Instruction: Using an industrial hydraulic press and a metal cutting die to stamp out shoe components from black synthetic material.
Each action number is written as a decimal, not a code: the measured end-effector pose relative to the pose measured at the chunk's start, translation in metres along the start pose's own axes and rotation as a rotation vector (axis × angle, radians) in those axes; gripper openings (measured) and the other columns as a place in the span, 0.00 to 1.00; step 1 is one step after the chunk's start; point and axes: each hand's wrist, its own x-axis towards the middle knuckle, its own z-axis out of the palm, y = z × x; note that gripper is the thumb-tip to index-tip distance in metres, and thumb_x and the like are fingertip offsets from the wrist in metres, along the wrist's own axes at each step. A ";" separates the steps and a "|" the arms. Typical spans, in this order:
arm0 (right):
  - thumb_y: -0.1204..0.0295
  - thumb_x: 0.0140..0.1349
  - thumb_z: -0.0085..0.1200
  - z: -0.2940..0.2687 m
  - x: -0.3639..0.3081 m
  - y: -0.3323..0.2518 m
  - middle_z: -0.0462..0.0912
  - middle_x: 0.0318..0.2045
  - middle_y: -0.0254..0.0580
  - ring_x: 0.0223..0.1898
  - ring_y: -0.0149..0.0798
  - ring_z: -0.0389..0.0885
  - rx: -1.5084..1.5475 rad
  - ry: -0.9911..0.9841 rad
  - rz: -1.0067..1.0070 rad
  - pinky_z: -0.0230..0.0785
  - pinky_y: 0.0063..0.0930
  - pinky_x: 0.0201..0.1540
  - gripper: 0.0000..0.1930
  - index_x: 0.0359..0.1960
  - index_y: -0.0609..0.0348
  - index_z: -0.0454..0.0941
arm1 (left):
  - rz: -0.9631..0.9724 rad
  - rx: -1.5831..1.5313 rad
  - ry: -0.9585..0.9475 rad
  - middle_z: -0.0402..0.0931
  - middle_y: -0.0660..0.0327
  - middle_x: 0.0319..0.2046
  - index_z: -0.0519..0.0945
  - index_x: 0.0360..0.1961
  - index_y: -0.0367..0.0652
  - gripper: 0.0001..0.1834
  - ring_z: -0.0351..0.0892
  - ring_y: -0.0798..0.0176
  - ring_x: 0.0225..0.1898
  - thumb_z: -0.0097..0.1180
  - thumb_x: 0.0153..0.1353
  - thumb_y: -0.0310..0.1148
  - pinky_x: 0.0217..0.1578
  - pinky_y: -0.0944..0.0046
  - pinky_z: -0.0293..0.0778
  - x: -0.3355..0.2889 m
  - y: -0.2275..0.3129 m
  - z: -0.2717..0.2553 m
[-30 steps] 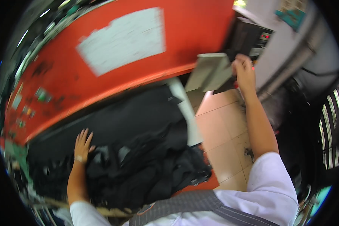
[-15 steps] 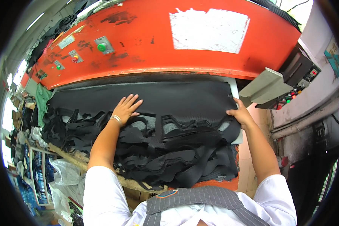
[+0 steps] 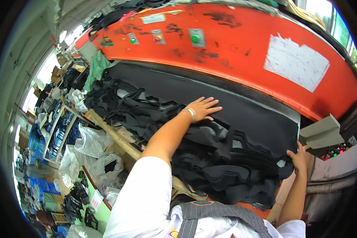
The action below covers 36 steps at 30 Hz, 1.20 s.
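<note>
A long black sheet material (image 3: 242, 105), seemingly in stacked layers, lies on a flat white board (image 3: 293, 115) below the orange machine. My left hand (image 3: 203, 109) rests palm down on the sheet near its cut edge, fingers spread, a bracelet at the wrist. At the sheet's right end is my right hand (image 3: 299, 158), its thumb on the black material and its forefinger stretched along the board's edge, apart from the thumb. Its other fingers are partly hidden. Tangled black cut-out scraps (image 3: 222, 172) with curved gaps lie on the near side of the sheet.
An orange machine beam (image 3: 234, 51) with green and red buttons spans the far side. A grey metal bracket (image 3: 323, 131) sticks out at right. On the left are a green cloth (image 3: 97, 67), clear plastic bags (image 3: 89, 141), a rack (image 3: 61, 131) and a light-green board (image 3: 93, 198).
My view has swung to the left, so the machine and sheet appear shifted right and tilted. Both hands keep nearly the same places on the black sheet.
</note>
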 end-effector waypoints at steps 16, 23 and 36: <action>0.74 0.48 0.65 0.330 -0.256 -0.180 0.81 0.24 0.38 0.26 0.41 0.79 -0.348 -0.406 -1.055 0.71 0.33 0.29 0.07 0.30 0.57 0.82 | -0.689 -0.645 0.737 0.80 0.53 0.47 0.80 0.47 0.41 0.17 0.78 0.51 0.50 0.62 0.58 0.33 0.52 0.57 0.73 -0.401 0.018 -0.009; 0.67 0.54 0.61 0.429 -0.239 -0.263 0.83 0.26 0.44 0.30 0.47 0.82 -0.484 -0.470 -1.027 0.74 0.36 0.32 0.08 0.30 0.59 0.82 | -1.059 -0.589 0.677 0.82 0.53 0.35 0.83 0.37 0.39 0.09 0.82 0.51 0.38 0.61 0.57 0.31 0.41 0.60 0.76 -0.585 -0.030 0.002; 0.69 0.29 0.77 0.369 -0.161 -0.158 0.82 0.44 0.50 0.48 0.47 0.82 -1.256 -0.443 0.158 0.75 0.37 0.49 0.35 0.47 0.60 0.79 | -0.832 -0.615 0.611 0.80 0.54 0.41 0.82 0.42 0.40 0.12 0.81 0.53 0.43 0.58 0.61 0.35 0.45 0.60 0.75 -0.548 -0.270 0.001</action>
